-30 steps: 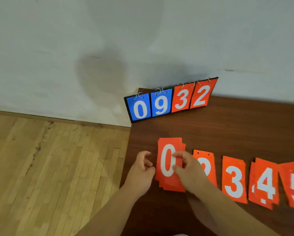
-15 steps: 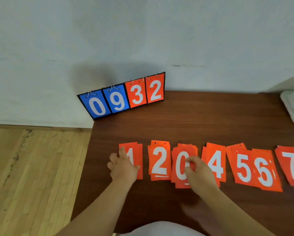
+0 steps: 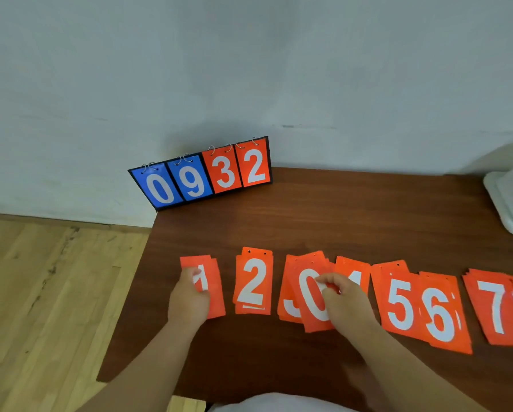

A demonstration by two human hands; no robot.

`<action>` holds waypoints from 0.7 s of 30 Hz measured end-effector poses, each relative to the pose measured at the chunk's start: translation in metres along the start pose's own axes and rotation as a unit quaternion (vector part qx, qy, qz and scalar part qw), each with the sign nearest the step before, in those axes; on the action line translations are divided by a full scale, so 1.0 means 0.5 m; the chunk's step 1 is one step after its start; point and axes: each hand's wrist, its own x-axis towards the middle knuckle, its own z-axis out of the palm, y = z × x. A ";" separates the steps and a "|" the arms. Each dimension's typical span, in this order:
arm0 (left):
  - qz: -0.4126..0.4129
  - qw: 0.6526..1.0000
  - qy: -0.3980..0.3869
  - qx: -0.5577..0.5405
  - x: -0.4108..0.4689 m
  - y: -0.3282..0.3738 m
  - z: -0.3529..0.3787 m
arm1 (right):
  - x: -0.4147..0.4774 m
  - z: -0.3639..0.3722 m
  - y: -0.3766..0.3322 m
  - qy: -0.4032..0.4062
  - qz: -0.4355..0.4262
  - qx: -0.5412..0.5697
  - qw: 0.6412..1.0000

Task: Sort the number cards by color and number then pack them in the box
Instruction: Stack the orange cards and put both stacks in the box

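Observation:
Orange number cards lie in a row of small stacks on the dark wooden table point(image 3: 353, 209). My left hand point(image 3: 188, 298) rests on the 1 stack point(image 3: 213, 295) at the row's left end and grips its left edge. To its right lies the 2 stack point(image 3: 253, 282). My right hand point(image 3: 346, 301) pinches a stack of 0 cards point(image 3: 310, 295), held over the 3 stack point(image 3: 288, 307). Further right lie the 4 stack point(image 3: 354, 272), the 5 stack point(image 3: 399, 301), the 6 stack point(image 3: 441, 316) and the 7 stack point(image 3: 493, 304).
A flip scoreboard point(image 3: 201, 173) showing blue 0, 9 and orange 3, 2 stands at the table's far left corner against the wall. A white container point(image 3: 507, 197) sits at the right edge. Wooden floor point(image 3: 47, 307) lies beyond the table's left edge.
My right hand carried the 0 stack rightward from the left end until it sat over the 3 stack. My left hand moved onto the 1 stack. The view panned right.

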 end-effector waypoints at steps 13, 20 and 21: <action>0.013 0.985 -0.006 -0.172 -0.157 0.044 -0.025 | -0.022 0.011 -0.049 -0.107 0.056 0.240 0.963; 0.077 0.955 -0.107 -0.265 -0.178 0.098 -0.050 | -0.063 0.020 -0.140 -0.196 0.105 0.411 0.884; 0.085 0.951 -0.120 -0.273 -0.179 0.106 -0.056 | -0.065 0.026 -0.144 -0.186 0.100 0.404 0.890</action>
